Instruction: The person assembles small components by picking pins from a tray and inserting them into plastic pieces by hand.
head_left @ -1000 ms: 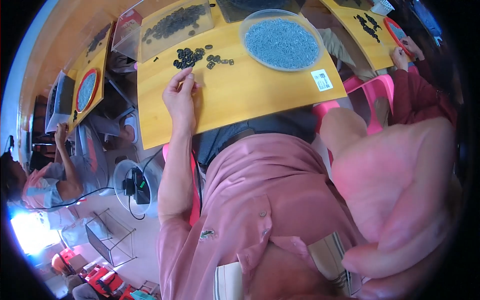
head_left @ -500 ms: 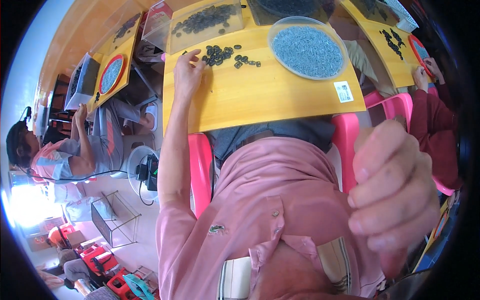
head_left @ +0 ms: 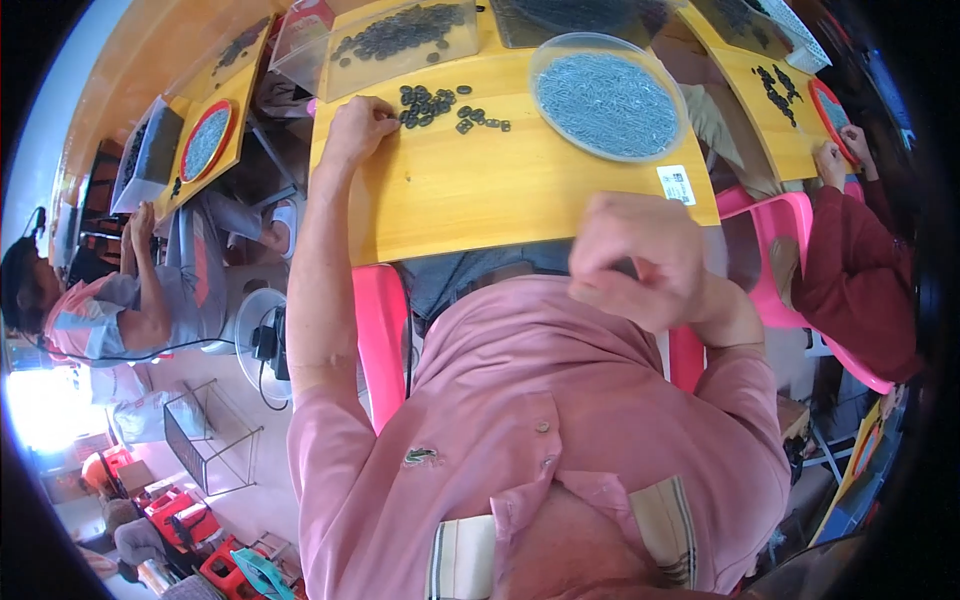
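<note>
My left hand (head_left: 360, 128) rests on the far left of the yellow table (head_left: 500, 210), fingers curled together beside a pile of small black round parts (head_left: 425, 106). Whatever its fingertips hold, if anything, is hidden. To the right of the pile lies a smaller, looser group of black parts (head_left: 480, 120). My right hand (head_left: 640, 262) is raised over my lap, close to the camera, with its fingers curled in. A dark spot shows between its thumb and fingers, too unclear to name.
A round clear tray (head_left: 683, 125) full of silvery screws stands at the far right of the table. Behind the pile is a clear bin (head_left: 300, 75) of black parts, with a dark bin (head_left: 510, 30) beside it. People sit at tables on both sides. A pink chair (head_left: 382, 335) surrounds me.
My right hand has moved left and away from the camera, toward the table. My left hand has lowered slightly, its fingers now closed beside the pile. A small dark piece by its fingertips no longer shows.
</note>
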The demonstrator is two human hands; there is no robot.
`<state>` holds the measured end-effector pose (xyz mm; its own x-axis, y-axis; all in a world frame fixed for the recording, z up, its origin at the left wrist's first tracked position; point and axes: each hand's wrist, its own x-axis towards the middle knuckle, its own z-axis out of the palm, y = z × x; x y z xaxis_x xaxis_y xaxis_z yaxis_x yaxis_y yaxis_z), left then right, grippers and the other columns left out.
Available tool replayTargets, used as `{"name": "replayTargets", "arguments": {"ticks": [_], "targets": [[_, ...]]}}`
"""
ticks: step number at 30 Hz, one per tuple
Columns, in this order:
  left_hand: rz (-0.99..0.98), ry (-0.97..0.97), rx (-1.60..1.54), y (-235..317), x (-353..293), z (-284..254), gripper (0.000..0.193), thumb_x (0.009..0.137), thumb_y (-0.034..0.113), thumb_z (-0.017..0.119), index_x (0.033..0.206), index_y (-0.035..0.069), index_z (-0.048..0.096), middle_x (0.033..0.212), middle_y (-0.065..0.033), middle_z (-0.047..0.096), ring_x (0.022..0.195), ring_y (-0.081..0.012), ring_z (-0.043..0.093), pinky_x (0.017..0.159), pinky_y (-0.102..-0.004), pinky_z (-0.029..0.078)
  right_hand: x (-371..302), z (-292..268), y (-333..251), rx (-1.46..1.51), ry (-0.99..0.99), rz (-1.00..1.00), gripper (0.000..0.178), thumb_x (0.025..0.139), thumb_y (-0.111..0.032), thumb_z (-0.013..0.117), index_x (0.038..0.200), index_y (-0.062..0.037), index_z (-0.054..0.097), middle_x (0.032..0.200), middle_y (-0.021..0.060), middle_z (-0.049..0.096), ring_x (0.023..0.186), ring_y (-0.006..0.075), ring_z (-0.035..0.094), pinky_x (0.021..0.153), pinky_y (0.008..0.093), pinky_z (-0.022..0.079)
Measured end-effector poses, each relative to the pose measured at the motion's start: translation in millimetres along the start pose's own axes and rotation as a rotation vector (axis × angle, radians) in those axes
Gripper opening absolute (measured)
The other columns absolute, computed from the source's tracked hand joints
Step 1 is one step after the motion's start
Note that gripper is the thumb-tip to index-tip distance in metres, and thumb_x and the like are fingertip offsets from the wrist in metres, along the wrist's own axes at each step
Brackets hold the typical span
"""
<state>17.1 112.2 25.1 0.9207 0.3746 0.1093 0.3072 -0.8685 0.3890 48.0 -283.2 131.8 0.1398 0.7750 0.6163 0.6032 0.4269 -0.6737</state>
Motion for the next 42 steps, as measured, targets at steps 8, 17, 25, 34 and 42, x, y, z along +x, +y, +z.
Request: {"name": "replayTargets", "arguments": {"ticks": [8, 17, 25, 34, 42], "targets": [[-0.121, 0.241, -0.17, -2, -28, 7, 0.019, 0.077, 0.012, 0.077, 0.093, 0.003, 0.074, 0.079, -0.0104, 0.073, 0.072, -0.0185, 0.07, 0.07, -0.0312, 0.054, 5, 5, -62, -0.369, 0.098, -0.405, 0.014, 0.075, -0.014, 0.074, 0.089, -0.0163, 0.07, 0.073, -0.0037, 0.062, 0.051, 0.0101, 0.049, 0.054, 0.0271, 0.039], [-0.151, 0.042, -0.995, 101, -53, 32, 0.02, 0.086, 0.002, 0.072, 0.105, -0.002, 0.069, 0.09, -0.0039, 0.07, 0.079, -0.0117, 0.066, 0.075, -0.0237, 0.052, 39, -18, -102, -0.363, -0.225, -0.472, 0.042, 0.099, -0.035, 0.059, 0.133, -0.0102, 0.058, 0.084, -0.003, 0.068, 0.069, 0.0102, 0.058, 0.072, 0.0081, 0.035], [-0.219, 0.004, -1.129, 119, -72, 51, 0.022, 0.09, -0.003, 0.065, 0.112, -0.005, 0.066, 0.095, -0.0081, 0.071, 0.086, -0.0129, 0.068, 0.083, -0.0232, 0.053, 52, -15, 25, -0.79, -0.097, 0.042, 0.015, 0.083, -0.017, 0.065, 0.094, -0.0082, 0.071, 0.087, 0.0091, 0.068, 0.075, 0.0287, 0.065, 0.067, 0.0395, 0.052], [-0.243, 0.005, -1.275, 114, -72, 57, 0.022, 0.09, -0.002, 0.064, 0.112, -0.007, 0.067, 0.095, -0.0106, 0.072, 0.089, -0.0138, 0.069, 0.083, -0.0231, 0.053, 13, -77, 144, -1.081, 0.015, 0.685, 0.02, 0.082, -0.015, 0.068, 0.1, -0.0069, 0.071, 0.088, 0.0127, 0.071, 0.088, 0.0328, 0.068, 0.079, 0.044, 0.052], [-0.245, 0.05, -1.09, 108, -73, 57, 0.021, 0.089, 0.004, 0.067, 0.109, -0.003, 0.071, 0.089, -0.0068, 0.071, 0.079, -0.0114, 0.066, 0.074, -0.0238, 0.052, 4, -73, 166, -1.053, 0.058, 0.573, 0.017, 0.084, -0.016, 0.069, 0.097, -0.0054, 0.072, 0.09, 0.0154, 0.071, 0.087, 0.0329, 0.068, 0.079, 0.0424, 0.052]]}}
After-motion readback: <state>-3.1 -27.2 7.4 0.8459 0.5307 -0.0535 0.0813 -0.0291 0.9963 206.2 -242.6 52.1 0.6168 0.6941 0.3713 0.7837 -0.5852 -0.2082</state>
